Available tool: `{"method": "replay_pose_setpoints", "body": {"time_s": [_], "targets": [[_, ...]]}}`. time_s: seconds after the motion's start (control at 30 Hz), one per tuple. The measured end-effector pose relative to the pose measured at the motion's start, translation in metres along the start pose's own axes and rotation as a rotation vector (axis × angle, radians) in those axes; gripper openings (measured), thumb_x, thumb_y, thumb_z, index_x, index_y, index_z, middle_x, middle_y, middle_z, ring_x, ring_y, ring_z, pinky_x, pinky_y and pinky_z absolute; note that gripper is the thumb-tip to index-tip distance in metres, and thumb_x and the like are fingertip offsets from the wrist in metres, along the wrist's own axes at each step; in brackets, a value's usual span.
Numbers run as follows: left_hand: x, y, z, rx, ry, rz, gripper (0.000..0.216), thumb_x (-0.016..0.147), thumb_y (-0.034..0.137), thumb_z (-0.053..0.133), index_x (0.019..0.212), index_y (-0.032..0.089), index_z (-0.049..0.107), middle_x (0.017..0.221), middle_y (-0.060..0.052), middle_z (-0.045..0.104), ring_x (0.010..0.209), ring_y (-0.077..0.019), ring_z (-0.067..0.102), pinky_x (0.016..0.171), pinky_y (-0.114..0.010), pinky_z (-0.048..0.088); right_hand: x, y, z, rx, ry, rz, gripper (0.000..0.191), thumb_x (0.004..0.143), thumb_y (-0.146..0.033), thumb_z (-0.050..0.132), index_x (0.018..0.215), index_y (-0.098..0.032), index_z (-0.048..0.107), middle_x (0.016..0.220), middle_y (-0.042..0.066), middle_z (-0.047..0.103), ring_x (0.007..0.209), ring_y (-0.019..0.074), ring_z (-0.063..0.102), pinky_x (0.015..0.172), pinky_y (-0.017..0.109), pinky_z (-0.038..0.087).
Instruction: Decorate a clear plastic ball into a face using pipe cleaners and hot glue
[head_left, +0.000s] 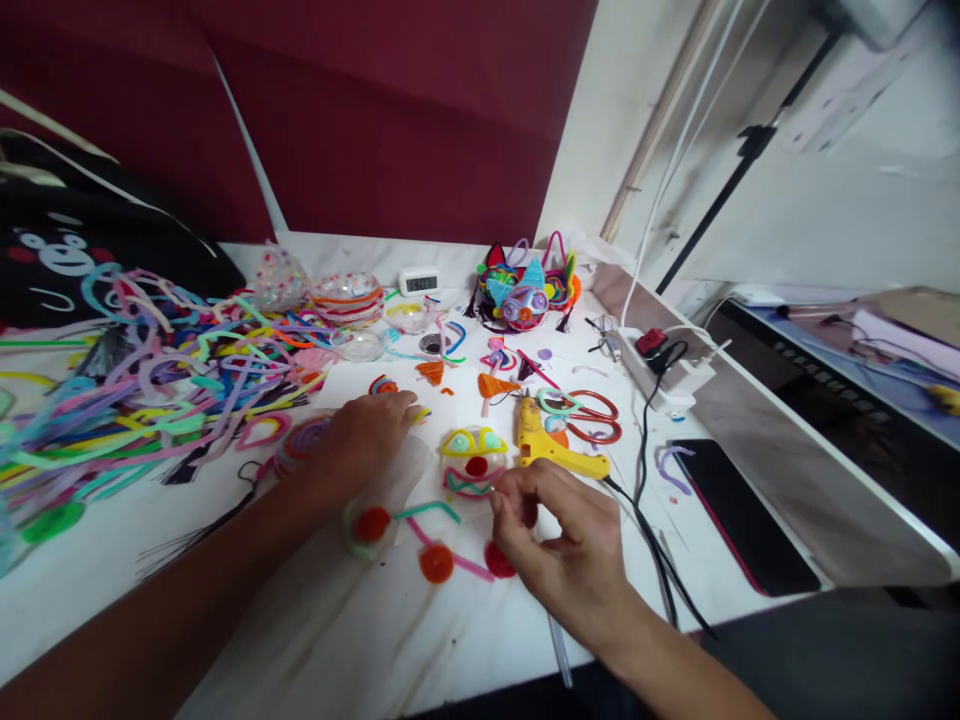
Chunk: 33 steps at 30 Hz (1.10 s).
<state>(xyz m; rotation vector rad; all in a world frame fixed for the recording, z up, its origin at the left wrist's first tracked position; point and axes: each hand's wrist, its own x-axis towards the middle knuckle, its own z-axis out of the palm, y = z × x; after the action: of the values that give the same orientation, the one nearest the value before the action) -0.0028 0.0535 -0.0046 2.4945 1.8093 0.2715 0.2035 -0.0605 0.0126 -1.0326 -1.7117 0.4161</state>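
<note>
A clear round piece with a clown face lies in the middle of the white table, with yellow brows, a red nose and a wavy green mouth. Close to its lower right edge, my right hand pinches thumb and forefinger together; whatever is between them is too small to make out. My left hand reaches over the paper, its fingertips by a small yellow-and-blue piece; its grip is hidden. A yellow glue gun rests right of the face. Orange disc and pink pipe cleaner lie in front.
Piled pipe cleaners cover the left side. Scissors, a phone and a power strip with black cables are at the right. Finished colourful ornaments and a small digital clock stand at the back.
</note>
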Motion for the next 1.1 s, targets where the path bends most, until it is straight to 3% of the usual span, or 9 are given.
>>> {"method": "replay_pose_setpoints", "body": {"time_s": [0.1, 0.17, 0.23, 0.3, 0.4, 0.53, 0.73, 0.97, 1.1], "targets": [[-0.008, 0.008, -0.013, 0.074, 0.134, 0.006, 0.031, 0.093, 0.031, 0.037, 0.088, 0.014, 0.063, 0.079, -0.011, 0.068, 0.07, -0.0232, 0.064, 0.059, -0.031, 0.038, -0.003, -0.007, -0.005, -0.023, 0.001, -0.028, 0.011, 0.083, -0.006, 0.058, 0.079, -0.016, 0.059, 0.065, 0.0, 0.054, 0.057, 0.0092, 0.05, 0.055, 0.021, 0.043], [-0.018, 0.02, -0.025, -0.14, 0.147, 0.029, 0.029, 0.092, 0.035, 0.042, 0.088, 0.016, 0.063, 0.075, -0.006, 0.067, 0.068, -0.0189, 0.063, 0.06, -0.027, 0.04, -0.007, -0.011, -0.008, -0.052, 0.001, -0.051, 0.01, 0.084, -0.006, 0.057, 0.081, -0.015, 0.059, 0.066, 0.001, 0.056, 0.058, 0.0104, 0.051, 0.055, 0.022, 0.043], [-0.032, 0.035, -0.035, -0.576, -0.04, 0.069, 0.03, 0.089, 0.045, 0.048, 0.087, 0.02, 0.064, 0.06, 0.002, 0.062, 0.054, -0.013, 0.058, 0.052, -0.022, 0.04, -0.012, -0.013, -0.01, -0.085, -0.001, -0.091, 0.01, 0.084, -0.005, 0.057, 0.084, -0.015, 0.06, 0.067, 0.003, 0.057, 0.059, 0.0116, 0.052, 0.055, 0.023, 0.043], [-0.046, 0.049, -0.041, -0.89, -0.262, 0.105, 0.029, 0.086, 0.048, 0.054, 0.089, 0.021, 0.064, 0.059, 0.005, 0.06, 0.048, -0.0096, 0.054, 0.046, -0.019, 0.038, -0.016, -0.015, -0.012, -0.116, -0.007, -0.141, 0.011, 0.084, -0.004, 0.058, 0.087, -0.014, 0.06, 0.068, 0.004, 0.06, 0.06, 0.0123, 0.053, 0.055, 0.024, 0.043], [-0.062, 0.063, -0.04, -1.07, -0.47, 0.09, 0.03, 0.086, 0.048, 0.055, 0.082, 0.019, 0.064, 0.056, 0.005, 0.059, 0.043, -0.0071, 0.048, 0.041, -0.016, 0.036, -0.021, -0.014, -0.012, -0.154, 0.001, -0.193, 0.011, 0.083, -0.003, 0.059, 0.088, -0.013, 0.06, 0.068, 0.005, 0.061, 0.06, 0.0129, 0.054, 0.055, 0.025, 0.042], [-0.072, 0.069, -0.035, -1.188, -0.602, 0.005, 0.032, 0.083, 0.048, 0.057, 0.076, 0.017, 0.062, 0.052, 0.005, 0.055, 0.041, -0.0064, 0.044, 0.037, -0.015, 0.034, -0.026, -0.011, -0.01, -0.175, -0.001, -0.207, 0.01, 0.085, -0.004, 0.059, 0.089, -0.013, 0.059, 0.068, 0.004, 0.06, 0.06, 0.0135, 0.053, 0.055, 0.026, 0.041], [-0.07, 0.071, -0.03, -1.291, -0.614, -0.07, 0.029, 0.079, 0.045, 0.062, 0.07, 0.017, 0.063, 0.049, 0.004, 0.054, 0.039, -0.0058, 0.041, 0.036, -0.016, 0.032, -0.03, -0.006, -0.011, -0.131, -0.106, -0.128, 0.01, 0.09, -0.008, 0.053, 0.094, -0.015, 0.06, 0.074, 0.004, 0.062, 0.066, 0.0146, 0.055, 0.06, 0.028, 0.044], [-0.059, 0.07, -0.027, -1.267, -0.595, -0.057, 0.029, 0.079, 0.044, 0.063, 0.069, 0.018, 0.064, 0.046, 0.004, 0.056, 0.039, -0.0064, 0.043, 0.037, -0.016, 0.032, -0.026, -0.003, -0.014, -0.16, -0.111, -0.127, 0.014, 0.091, -0.009, 0.05, 0.098, -0.013, 0.061, 0.074, 0.005, 0.062, 0.065, 0.0142, 0.054, 0.06, 0.027, 0.046], [-0.049, 0.062, -0.026, -1.098, -0.404, 0.003, 0.024, 0.08, 0.042, 0.063, 0.073, 0.019, 0.067, 0.048, 0.004, 0.058, 0.04, -0.0072, 0.047, 0.039, -0.017, 0.035, -0.02, 0.008, -0.026, -0.19, -0.099, -0.104, 0.016, 0.091, -0.01, 0.051, 0.102, -0.015, 0.061, 0.079, 0.006, 0.063, 0.071, 0.0154, 0.057, 0.065, 0.028, 0.049]]}}
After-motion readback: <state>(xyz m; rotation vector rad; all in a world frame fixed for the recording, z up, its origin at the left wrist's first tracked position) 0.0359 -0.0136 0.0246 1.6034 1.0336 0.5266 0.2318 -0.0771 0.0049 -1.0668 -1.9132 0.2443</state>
